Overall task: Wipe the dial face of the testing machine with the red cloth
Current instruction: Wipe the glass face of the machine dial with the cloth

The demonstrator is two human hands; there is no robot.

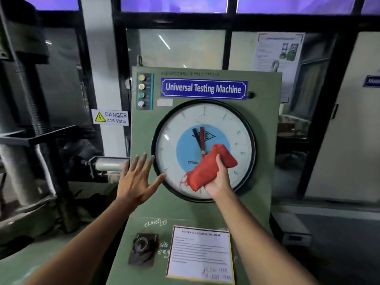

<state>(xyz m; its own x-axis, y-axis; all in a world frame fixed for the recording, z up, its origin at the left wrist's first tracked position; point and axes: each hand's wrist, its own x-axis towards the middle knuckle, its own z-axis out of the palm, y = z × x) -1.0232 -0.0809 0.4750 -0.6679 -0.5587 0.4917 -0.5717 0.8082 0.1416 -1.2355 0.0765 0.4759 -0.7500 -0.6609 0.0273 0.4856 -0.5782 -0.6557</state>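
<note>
Against the lower right of the dial face (185,128), your right hand (219,179) is gripping the folded red cloth (209,169). Your left hand (134,182) is spreading its fingers wide by the rim, below the danger sign (110,117) and indicator lamps (141,91).

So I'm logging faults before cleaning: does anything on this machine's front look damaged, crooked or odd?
Nothing clearly broken. The dial face looks intact, and its two pointers sit close together. The red cloth in the right hand has a frayed lower corner. The notice sheet on the sloped panel sits slightly askew, and chalk scribbles mark the paint.
</note>
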